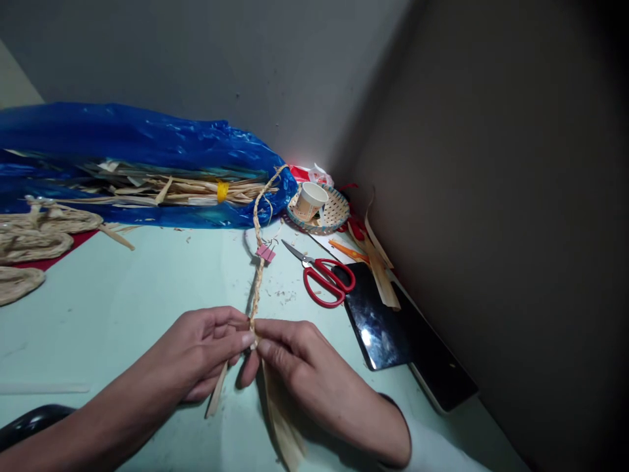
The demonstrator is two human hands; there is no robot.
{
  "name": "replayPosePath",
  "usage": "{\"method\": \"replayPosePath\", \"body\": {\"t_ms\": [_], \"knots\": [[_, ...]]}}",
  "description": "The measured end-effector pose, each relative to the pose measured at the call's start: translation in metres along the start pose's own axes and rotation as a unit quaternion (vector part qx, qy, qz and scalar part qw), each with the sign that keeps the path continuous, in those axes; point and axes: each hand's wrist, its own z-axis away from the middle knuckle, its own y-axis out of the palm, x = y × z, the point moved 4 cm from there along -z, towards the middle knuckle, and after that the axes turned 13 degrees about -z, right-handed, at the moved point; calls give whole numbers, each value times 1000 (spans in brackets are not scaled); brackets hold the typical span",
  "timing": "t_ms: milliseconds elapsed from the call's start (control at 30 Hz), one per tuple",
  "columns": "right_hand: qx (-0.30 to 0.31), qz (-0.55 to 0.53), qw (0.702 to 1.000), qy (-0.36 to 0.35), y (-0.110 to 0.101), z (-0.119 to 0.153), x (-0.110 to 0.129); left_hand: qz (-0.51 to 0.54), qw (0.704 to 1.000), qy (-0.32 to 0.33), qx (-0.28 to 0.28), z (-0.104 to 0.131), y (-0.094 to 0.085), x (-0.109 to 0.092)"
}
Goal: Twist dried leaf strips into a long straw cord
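A braided cord of dry plant husk (257, 288) runs up the table, pinched at its near end by both hands. My left hand (211, 351) has its thumb and fingers closed on the braid from the left, and a loose strip (217, 393) hangs below it. From the right, my right hand (299, 373) grips the same spot, with a wide husk strip (281, 419) trailing down toward me. Farther up, a pink binder clip (266, 253) sits on the braid. The braid's far end curls up against a blue plastic bag.
Husk bundles (196, 190) lie in the blue bag (147, 131). Coiled braided pieces (34, 242) rest at left. Right of the braid are red-handled scissors (327, 282), a black tablet-like slab (378, 328), and a woven basket (339, 211) holding a paper cup (311, 200). A wall borders the right.
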Motion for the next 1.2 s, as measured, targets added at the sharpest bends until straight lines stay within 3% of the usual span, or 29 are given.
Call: {"method": "replayPosePath", "body": {"t_ms": [100,167,300,467,567,667,833,900,967,1033,1133,1200], "knots": [[-14,151,988,36,1,9,4,-35,997,-13,-71,4,-3,2],[-44,265,960,80,1,13,6,-86,989,-1,-118,6,-3,2],[-46,420,897,129,3,15,9,-228,965,16,-127,10,0,3],[-36,449,887,100,14,16,8,-284,950,18,-132,8,2,0],[-65,443,893,51,26,23,-2,-242,963,28,-117,7,2,0],[-96,466,880,7,36,26,-16,-176,979,42,-95,9,1,3],[6,508,861,-4,44,17,-27,-107,988,29,-110,14,-5,10],[37,496,867,-27,42,16,-22,-107,989,34,-97,16,-5,9],[21,440,896,-61,35,16,-12,-105,990,37,-82,17,-3,9],[-45,357,929,-81,24,16,-3,-97,991,35,-82,17,-2,8],[-157,257,951,-67,4,13,1,-85,992,29,-84,18,-1,5],[-155,191,969,-32,-3,8,-2,-76,993,21,-84,17,1,4]]}}
